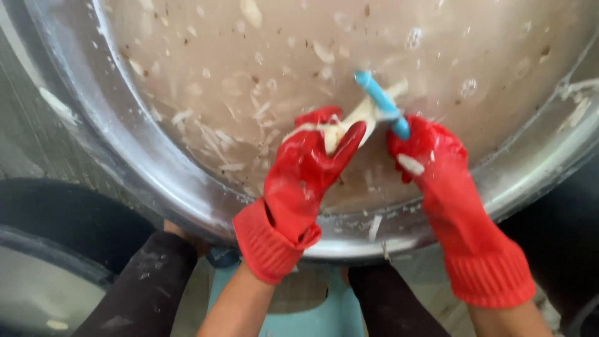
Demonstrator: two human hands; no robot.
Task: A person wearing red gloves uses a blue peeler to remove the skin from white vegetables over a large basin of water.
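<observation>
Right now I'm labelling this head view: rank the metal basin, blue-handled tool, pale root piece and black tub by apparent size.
1. Metal basin, far the largest.
2. Black tub, cropped at the edge.
3 and 4. Blue-handled tool and pale root piece look alike, both partly hidden by gloves, so unranked.

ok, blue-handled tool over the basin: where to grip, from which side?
Grip the blue handle at its lower end, coming from the right, as the right hand does. It slants up-left, and the pale piece in the left hand blocks the left.
</observation>
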